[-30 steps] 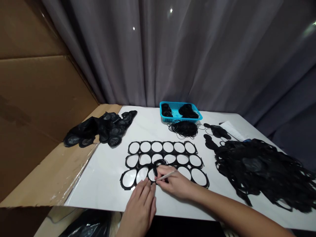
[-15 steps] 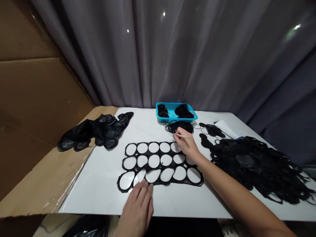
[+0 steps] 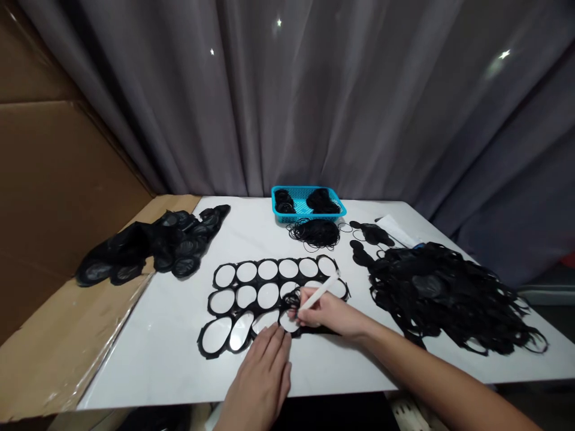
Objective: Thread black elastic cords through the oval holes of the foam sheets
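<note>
A black sheet [image 3: 257,309] with rows of round cut-outs lies on the white table, the table top showing through its holes. My left hand [image 3: 262,372] rests flat with fingers stretched out on the sheet's near edge. Over the lower middle of the sheet, my right hand [image 3: 330,314] is closed around a white pen-like tool [image 3: 320,290], its back end slanting up to the right. A small tangle of thin black rings [image 3: 294,297] shows at the right fingertips; whether the fingers grip it too I cannot tell. The tool's tip is hidden.
A blue basket [image 3: 309,219] with black bundles stands at the back, a pile of thin black rings [image 3: 317,232] before it. Black cut pieces [image 3: 438,299] heap up on the right. Crumpled black sheets [image 3: 153,245] lie left, beside a cardboard box [image 3: 67,179].
My right hand has come from the ring pile toward me, down onto the sheet, with black rings now at its fingertips. The left hand stays at the near edge. The view has shifted slightly right.
</note>
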The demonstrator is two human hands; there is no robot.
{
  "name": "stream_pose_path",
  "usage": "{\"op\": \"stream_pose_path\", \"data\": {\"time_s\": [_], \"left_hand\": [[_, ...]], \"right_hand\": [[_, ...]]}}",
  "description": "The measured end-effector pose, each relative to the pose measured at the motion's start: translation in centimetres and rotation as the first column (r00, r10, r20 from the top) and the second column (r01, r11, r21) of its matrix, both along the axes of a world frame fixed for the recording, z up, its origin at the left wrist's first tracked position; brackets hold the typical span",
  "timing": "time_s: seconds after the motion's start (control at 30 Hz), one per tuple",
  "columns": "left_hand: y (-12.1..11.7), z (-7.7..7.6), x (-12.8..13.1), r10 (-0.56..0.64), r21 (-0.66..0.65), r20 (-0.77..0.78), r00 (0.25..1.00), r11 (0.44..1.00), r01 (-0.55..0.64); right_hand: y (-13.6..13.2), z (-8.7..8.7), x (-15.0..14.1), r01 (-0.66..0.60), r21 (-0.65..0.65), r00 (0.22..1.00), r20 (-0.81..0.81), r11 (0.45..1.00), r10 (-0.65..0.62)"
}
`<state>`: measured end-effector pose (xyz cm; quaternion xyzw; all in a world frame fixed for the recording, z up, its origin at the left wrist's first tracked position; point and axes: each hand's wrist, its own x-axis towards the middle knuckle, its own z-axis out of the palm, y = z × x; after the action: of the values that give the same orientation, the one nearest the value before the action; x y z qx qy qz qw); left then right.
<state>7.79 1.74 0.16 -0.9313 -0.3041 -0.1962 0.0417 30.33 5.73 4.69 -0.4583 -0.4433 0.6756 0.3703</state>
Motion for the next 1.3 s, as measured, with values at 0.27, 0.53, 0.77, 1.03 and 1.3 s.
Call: {"op": "stream_pose_path", "data": {"time_s": [0.27,0.53,0.77,1.03,1.3], "left_hand": [[-0.2,-0.4,-0.1,0.020,-0.016,0.015,1.000,1.000,-0.020],[0.1,-0.2,-0.3,-0.024,-0.040,-0.021,0.999,0.999,0.023],[0.6,0.4,-1.0,-0.130,-0.035,-0.025,0.991,0.991,0.129],[1.1,1.5,-1.3,-0.167,-0.124,0.095,0.981,0.976,0.179],[1.5,1.3,-1.0,0.011,-0.273,0.192,0.981,0.961,0.043]], "right_hand": [[-2.4,-0.3,-1.1,-0.120,0.272,0.898,0.441,0.955,-0.013],[-2.6,-1.0,-1.1,0.004,0.243,0.946,0.314,0.970,-0.082],[-3.2,-0.5,2.3,0.334,0.000,0.941,-0.053,0.943,-0.333],[-4.2,-2.2,5.6,0.481,-0.053,0.876,-0.002,0.875,-0.482],[-3.8,-2.5,5.9,0.458,-0.021,0.889,0.024,0.889,-0.458]]}}
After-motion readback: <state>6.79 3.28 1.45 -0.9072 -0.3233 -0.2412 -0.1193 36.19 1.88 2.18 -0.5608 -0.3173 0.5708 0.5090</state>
